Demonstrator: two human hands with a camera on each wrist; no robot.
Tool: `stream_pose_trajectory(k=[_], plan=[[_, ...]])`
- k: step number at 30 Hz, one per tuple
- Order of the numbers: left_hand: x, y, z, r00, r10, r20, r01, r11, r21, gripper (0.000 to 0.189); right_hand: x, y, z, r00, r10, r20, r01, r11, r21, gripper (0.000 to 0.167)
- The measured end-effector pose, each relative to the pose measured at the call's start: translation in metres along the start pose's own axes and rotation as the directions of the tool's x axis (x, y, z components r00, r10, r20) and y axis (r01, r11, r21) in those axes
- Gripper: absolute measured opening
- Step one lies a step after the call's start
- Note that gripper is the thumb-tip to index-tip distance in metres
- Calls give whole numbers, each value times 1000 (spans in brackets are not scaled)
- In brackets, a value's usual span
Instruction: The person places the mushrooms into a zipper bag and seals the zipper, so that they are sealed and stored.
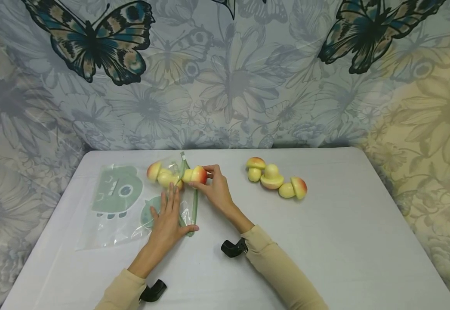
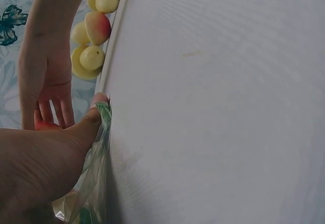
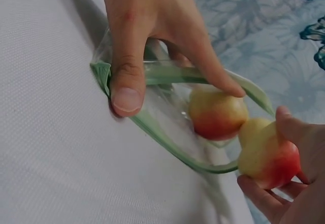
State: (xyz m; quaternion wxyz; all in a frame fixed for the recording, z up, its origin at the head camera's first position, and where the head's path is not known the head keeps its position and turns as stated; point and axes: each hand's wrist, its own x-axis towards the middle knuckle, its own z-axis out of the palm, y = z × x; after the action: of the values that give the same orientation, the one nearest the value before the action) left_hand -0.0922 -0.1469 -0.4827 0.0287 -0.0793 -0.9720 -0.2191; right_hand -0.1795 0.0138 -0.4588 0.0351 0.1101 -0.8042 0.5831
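A clear zip bag [image 1: 105,232] with a green monster print lies on the left of the table, its green-edged mouth [image 3: 165,145] held apart. My left hand [image 1: 167,221] rests on the bag with fingers straight and spread, the thumb [image 3: 127,94] pressing one corner of the mouth and a finger along the other edge. My right hand [image 1: 220,191] holds a toy mushroom [image 3: 269,158], yellow with a red cap, by its cap, stem towards the mouth. Inside the bag are other toy mushrooms [image 1: 154,171], partly behind the plastic.
Three more toy mushrooms, a left one [image 1: 255,168], a middle one [image 1: 271,177] and a right one [image 1: 293,188], lie in a row towards the back right of the white table [image 1: 325,245]. Behind the table hangs a butterfly-and-flower patterned cloth [image 1: 232,86].
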Motion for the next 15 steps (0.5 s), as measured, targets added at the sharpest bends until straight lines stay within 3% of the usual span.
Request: stream_pose_trajectory(k=[15], plan=[[0,0,1,1000,3,6,-3,1000,-2,131,-2,3,-5,1000,-10,11,9,1000,19,52]])
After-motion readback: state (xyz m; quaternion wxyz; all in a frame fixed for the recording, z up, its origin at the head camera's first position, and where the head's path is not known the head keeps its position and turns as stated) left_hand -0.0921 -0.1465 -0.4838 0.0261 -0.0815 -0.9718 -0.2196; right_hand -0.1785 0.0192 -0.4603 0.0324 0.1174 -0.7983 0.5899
